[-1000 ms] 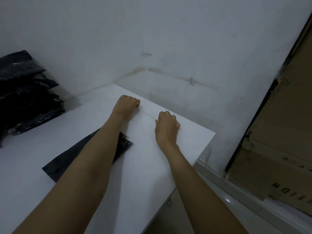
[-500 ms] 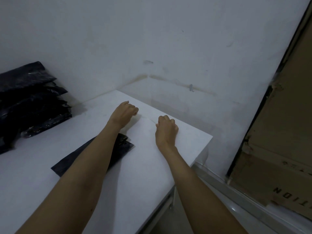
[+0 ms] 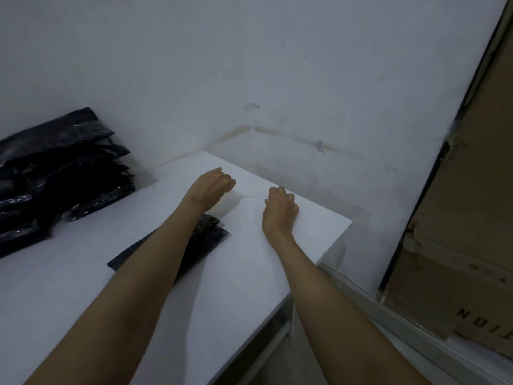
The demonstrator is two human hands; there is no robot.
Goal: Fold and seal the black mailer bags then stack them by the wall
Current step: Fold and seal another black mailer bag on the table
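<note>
Mailer bag (image 3: 200, 240) lay flat mid-frame under left forearm, unsealed by judgement. Left hand (image 3: 211, 187) and right hand (image 3: 280, 209): fingers curled, contents indiscernible. Next: fold it, add to stack (image 3: 55, 173) upper left.

Two hands are present: one left hand (image 3: 211, 187), one right hand (image 3: 280, 208). One flat black mailer bag (image 3: 206, 240) lies on one white table (image 3: 83, 287). One stack of black bags (image 3: 58, 168) stands by the wall (individual count indeterminate). One cardboard box (image 3: 466, 218).
</note>
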